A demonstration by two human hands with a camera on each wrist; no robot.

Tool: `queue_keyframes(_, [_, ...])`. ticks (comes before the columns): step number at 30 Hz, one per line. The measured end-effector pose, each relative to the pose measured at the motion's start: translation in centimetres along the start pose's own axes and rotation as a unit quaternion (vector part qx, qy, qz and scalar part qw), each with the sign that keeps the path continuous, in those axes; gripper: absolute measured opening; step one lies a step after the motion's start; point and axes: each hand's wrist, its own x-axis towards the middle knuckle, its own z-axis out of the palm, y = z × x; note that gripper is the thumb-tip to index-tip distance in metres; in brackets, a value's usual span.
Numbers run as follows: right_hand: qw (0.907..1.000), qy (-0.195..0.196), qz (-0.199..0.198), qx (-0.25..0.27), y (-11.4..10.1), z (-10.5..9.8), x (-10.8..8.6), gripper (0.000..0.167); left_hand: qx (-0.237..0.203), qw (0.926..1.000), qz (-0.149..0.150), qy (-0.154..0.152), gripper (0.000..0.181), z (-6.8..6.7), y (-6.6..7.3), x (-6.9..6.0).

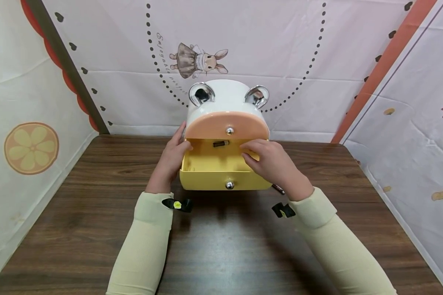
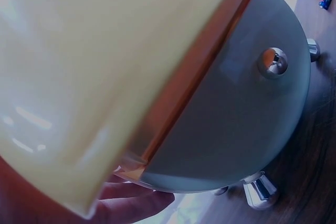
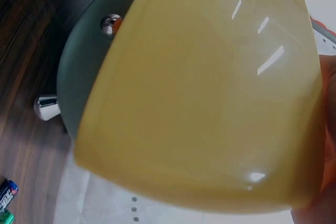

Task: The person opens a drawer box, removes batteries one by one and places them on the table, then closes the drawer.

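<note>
Lying near the far end of the pulled-out yellow drawer (image 1: 203, 180), a small dark battery (image 1: 220, 144) sits just below the peach front (image 1: 210, 125) of the eared cabinet (image 1: 227, 92). Its long axis runs almost from 9 to 3 o'clock, the 3 o'clock end tipped slightly upward, with bright metal showing there.

The right hand (image 1: 275, 162) is nearer: from its forefinger's tip, the battery lies at 9 o'clock, close by but apart, so the gap between them is mostly sideways. The fingers of that hand are loosely bent over the drawer, thumb and forefinger apart with yellow showing between them; nothing can be seen held, though the outer fingers are hidden.

From the left thumb, the same battery lies at 3 o'clock, a little farther off. The left hand (image 1: 171, 162) grips the drawer's 9 o'clock side, thumb over the rim, the other fingers along the outside.

On the desk (image 1: 96, 205), a slim dark item (image 1: 278, 189) shows at about 6 o'clock from the right hand, beside the wrist and partly covered, its length running from 10 to 4.
</note>
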Motion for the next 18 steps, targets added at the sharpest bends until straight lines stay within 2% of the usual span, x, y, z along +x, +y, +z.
queue_keyframes(6, [0.9991, -0.04, 0.013, -0.002, -0.2, 0.2, 0.6, 0.02, -0.003, 0.9999, 0.007, -0.008, 0.082, 0.0, 0.1, -0.1])
queue_keyframes(10, [0.9979, -0.063, 0.014, 0.0, -0.3, 0.3, 1.0, 0.023, -0.007, 0.9994, 0.021, -0.026, 0.085, -0.1, 0.2, -0.2])
queue_keyframes(13, [0.9972, -0.074, 0.012, -0.001, -0.4, 0.4, 1.1, 0.023, -0.008, 0.9989, 0.027, -0.038, 0.086, -0.1, 0.2, -0.2])
queue_keyframes(18, [0.9963, -0.085, 0.011, -0.005, -0.6, 0.5, 1.2, 0.024, -0.006, 0.9988, 0.028, -0.04, 0.088, -0.2, 0.2, -0.2])
